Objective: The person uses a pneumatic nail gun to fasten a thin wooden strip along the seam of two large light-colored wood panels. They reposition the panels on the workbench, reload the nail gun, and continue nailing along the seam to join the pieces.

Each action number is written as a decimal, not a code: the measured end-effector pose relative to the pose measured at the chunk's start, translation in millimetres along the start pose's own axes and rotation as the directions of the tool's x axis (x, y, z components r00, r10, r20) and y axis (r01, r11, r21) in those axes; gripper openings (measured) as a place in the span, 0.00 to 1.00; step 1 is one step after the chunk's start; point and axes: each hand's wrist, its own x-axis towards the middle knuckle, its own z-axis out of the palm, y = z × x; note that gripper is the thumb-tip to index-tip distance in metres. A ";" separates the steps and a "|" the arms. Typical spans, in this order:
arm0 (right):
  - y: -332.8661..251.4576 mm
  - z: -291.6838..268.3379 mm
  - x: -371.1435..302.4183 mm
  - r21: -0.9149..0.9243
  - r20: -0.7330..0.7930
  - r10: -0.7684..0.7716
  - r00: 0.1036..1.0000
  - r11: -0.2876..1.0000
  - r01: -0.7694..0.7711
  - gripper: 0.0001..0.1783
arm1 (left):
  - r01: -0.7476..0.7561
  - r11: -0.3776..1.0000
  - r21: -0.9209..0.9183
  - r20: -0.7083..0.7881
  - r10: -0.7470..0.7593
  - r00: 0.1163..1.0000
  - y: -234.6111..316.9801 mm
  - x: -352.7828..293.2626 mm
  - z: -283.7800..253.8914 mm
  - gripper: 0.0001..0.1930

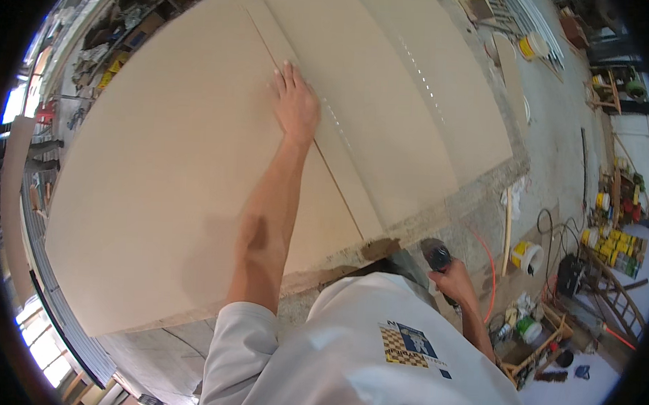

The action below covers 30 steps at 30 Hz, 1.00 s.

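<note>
A large beige board (167, 159) lies over a grey, rough-edged worktable. My left hand (298, 103) rests flat on it with the fingers stretched out, palm down. The hand lies across a thin dark line that runs lengthwise down the board, beside a long narrow beige strip (340, 167). Down by the near edge, close to my body, my right hand (453, 279) is closed round a dark hand-held tool (437, 254) with a rounded black end. Its exact kind I cannot make out. The tool is apart from the board, off its near right corner.
An orange cord (490, 264) curves along the floor beside my right hand. Farther right are a yellow and white bucket (527, 258), a wooden crate of tools (532, 335) and a wooden ladder (617, 291). Shelves with clutter (121, 41) stand at the far left.
</note>
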 end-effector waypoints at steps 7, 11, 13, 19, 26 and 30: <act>36.0 -79.3 39.4 0.180 -0.006 0.070 0.998 0.981 -0.068 0.09 | 0.058 0.996 -0.067 0.072 -0.053 0.996 12.9 6.4 -16.5 0.32; 61.9 -133.9 76.1 0.296 0.001 0.128 0.992 0.947 -0.123 0.06 | 0.086 0.992 -0.091 0.077 -0.079 0.994 20.9 -3.6 -7.2 0.34; 75.1 -167.8 106.4 0.342 -0.009 0.105 0.994 0.935 -0.096 0.06 | 0.100 0.994 -0.041 0.125 -0.094 0.988 60.1 0.9 8.3 0.34; 142.6 -238.9 153.9 0.390 -0.103 0.158 0.982 0.915 -0.106 0.07 | 0.012 0.958 -0.287 0.093 0.016 0.996 246.8 13.7 43.1 0.33; 186.0 -300.5 178.2 0.486 -0.078 0.199 0.977 0.863 -0.137 0.10 | -0.029 0.953 -0.301 0.065 0.051 0.997 422.2 4.8 118.6 0.31; 201.5 -312.7 174.4 0.550 -0.052 0.301 0.952 0.804 -0.225 0.11 | 0.008 0.953 -0.304 0.079 0.017 0.997 488.2 -8.5 135.3 0.31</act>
